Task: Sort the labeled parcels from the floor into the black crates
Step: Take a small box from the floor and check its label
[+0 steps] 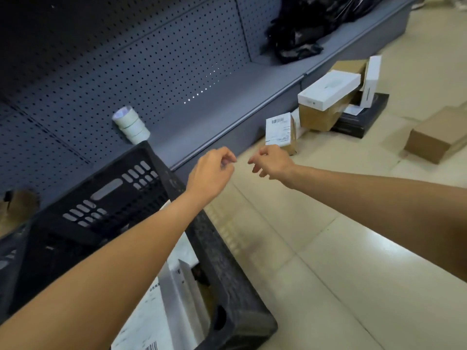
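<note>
Here, line by line:

Left hand: the left hand (211, 170) is stretched forward above the far corner of the black crate (227, 286), fingers loosely curled with nothing in them.

Right hand: the right hand (271, 161) reaches forward over the tiled floor (328, 248), fingers relaxed and partly spread, holding nothing; its fingertips are close to the left hand's without touching.

Nearest parcel: a small brown box with a white barcode label (279, 130) stands on the floor against the base of the grey shelf (214, 97), just beyond the right hand.

Parcel pile: farther along the shelf base, a white box (328, 89) lies on a brown carton (321, 117), a slim white box (371, 79) stands upright behind them, and a flat black box (364, 120) lies beneath.

Loose carton: a plain brown carton (437, 137) sits on the floor well apart, to the right.

Crate contents: the black crate holds white labelled parcels (156, 317), standing and leaning on edge.

Shelf: a stack of tape rolls (131, 123) rests on the shelf by the pegboard back, and black plastic bags (303, 34) lie farther along.
</note>
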A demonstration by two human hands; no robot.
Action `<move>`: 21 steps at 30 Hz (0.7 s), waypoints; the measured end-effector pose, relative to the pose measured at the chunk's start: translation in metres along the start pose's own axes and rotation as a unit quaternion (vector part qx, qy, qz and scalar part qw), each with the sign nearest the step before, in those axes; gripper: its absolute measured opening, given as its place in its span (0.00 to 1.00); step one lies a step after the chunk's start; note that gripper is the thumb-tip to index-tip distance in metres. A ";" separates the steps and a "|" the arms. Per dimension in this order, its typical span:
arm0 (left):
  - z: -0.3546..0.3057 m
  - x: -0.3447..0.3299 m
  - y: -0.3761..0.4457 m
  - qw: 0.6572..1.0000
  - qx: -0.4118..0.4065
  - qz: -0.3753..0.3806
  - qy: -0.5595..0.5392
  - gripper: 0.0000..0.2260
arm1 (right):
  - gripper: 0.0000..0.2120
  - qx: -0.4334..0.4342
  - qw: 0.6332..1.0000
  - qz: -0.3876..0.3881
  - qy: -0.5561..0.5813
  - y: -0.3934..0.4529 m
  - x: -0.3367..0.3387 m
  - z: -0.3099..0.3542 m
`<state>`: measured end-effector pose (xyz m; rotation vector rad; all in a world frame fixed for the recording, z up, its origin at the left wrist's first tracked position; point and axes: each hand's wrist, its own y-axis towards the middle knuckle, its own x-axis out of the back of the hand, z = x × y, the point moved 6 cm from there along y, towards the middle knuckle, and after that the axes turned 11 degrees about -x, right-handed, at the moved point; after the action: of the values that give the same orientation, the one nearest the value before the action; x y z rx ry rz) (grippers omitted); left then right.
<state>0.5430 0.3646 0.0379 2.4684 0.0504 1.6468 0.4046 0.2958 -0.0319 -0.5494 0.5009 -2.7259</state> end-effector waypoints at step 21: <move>0.042 -0.102 0.078 0.973 -0.049 0.202 0.103 0.11 | 0.23 -0.124 0.979 -0.031 0.160 0.119 0.038 -0.091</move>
<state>0.5363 0.2702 -0.0584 2.3343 -0.5264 1.9996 0.3608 0.2011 -0.1461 -0.1812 0.9266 -2.8440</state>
